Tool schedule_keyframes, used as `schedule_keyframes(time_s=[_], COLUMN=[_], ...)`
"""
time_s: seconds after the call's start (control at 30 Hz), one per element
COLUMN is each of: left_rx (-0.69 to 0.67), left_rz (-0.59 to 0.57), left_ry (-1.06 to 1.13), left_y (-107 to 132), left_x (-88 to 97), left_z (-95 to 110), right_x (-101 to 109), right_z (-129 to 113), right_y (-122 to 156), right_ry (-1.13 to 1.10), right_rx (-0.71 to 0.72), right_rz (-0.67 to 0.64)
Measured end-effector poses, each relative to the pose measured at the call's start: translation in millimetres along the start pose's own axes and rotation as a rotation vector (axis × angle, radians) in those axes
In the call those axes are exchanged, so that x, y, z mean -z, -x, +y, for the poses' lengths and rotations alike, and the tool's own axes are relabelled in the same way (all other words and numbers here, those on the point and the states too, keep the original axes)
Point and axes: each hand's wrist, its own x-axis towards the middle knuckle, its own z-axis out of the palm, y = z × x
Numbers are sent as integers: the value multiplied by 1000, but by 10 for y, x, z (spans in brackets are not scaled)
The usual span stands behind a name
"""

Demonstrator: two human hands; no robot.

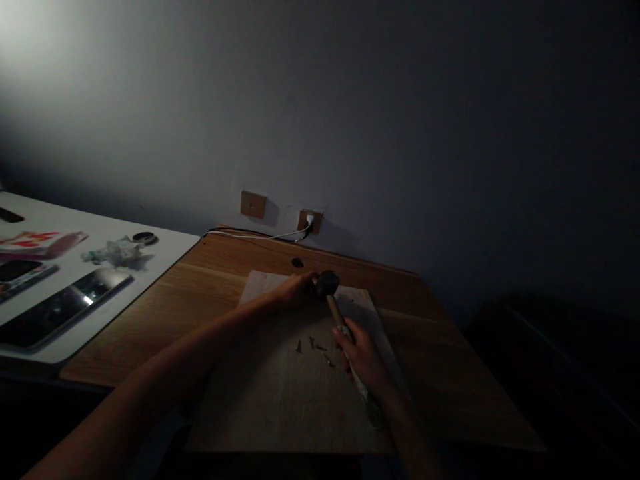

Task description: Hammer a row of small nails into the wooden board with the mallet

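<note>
So, hammer in right hand; plug in socket.

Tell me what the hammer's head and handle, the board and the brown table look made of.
Hammer head: dull black, perhaps rubber, since no metallic glint shows; dark-coated metal is possible.
Handle: probably wood, plain tan near the head.
Board: likely wood or plywood, pale and matte with faint grain.
Brown table: wood or wood-look laminate, smooth with long grain streaks.
</note>
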Motion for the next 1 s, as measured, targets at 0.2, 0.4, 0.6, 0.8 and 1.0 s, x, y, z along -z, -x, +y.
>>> schedule_keyframes(time_s=[0.2, 0.4, 0.6, 0.8, 1.0], left_rx=[-15, 1, -144, -156, -196], left_rz=[-8, -66, -299, -611, -726], left_ry=[-7, -9, -162, -8, 157], left_y=[-15, 2, 157, 240, 237], left_x=[1, 104, 246, 359, 380], left_z=[22, 104, 379, 553, 606], right_x=[17, 113, 304, 367, 358], right_z=[4, 51, 379, 550, 550], right_y=[-11, 112, 419, 542, 524], right_ry=[-7, -12, -28, -53, -104], right_rx=[7, -30, -134, -212, -224], right_rz=[-2, -7, 17, 61, 56])
